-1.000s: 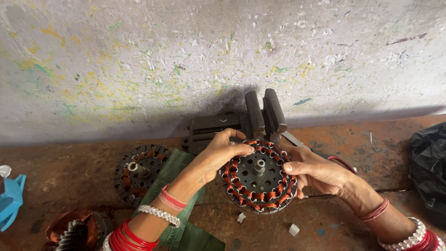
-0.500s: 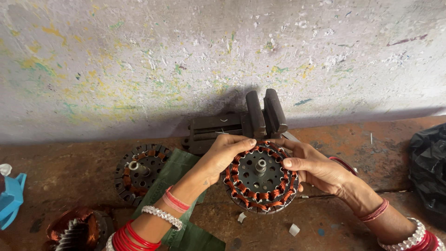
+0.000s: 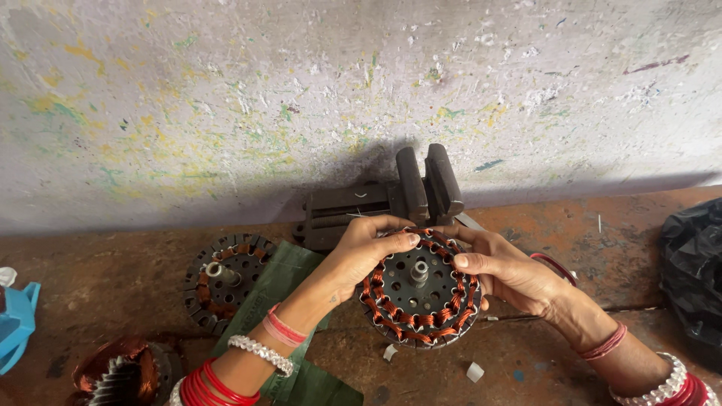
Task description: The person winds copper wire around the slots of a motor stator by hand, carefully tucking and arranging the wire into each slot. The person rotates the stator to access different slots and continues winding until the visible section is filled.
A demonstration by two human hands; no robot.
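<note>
- Currently, both hands grip one wound stator (image 3: 418,289), a round black disc with copper-orange coils around its rim, sitting right of centre in the lower half of the frame.
- Left hand (image 3: 366,252) comes in from bottom left; fingers curl over the stator's upper-left edge, thumb tip pressed on the coils near the top.
- Right hand (image 3: 505,269) comes in from bottom right; fingers wrap the right edge, thumb lying flat across the coils on the disc face.
- Stator is tilted face-up toward the camera, centre hub and ring of holes visible; whether its lower edge touches the bench can't be told.
- Just behind it, dark metal blocks (image 3: 391,199) stand against the paint-spattered wall (image 3: 301,90), two upright slabs at their right end.
- Second stator (image 3: 223,280) lies flat at centre left, partly on a green sheet (image 3: 289,301) that runs under the left forearm.
- Copper coil bundle (image 3: 113,365) with a toothed part at bottom left; blue plastic piece (image 3: 15,319) at the left edge.
- Black plastic bag (image 3: 692,263) at the right edge.
- Small white scraps (image 3: 474,371) on the rusty brown bench (image 3: 105,256) below the stator.
</note>
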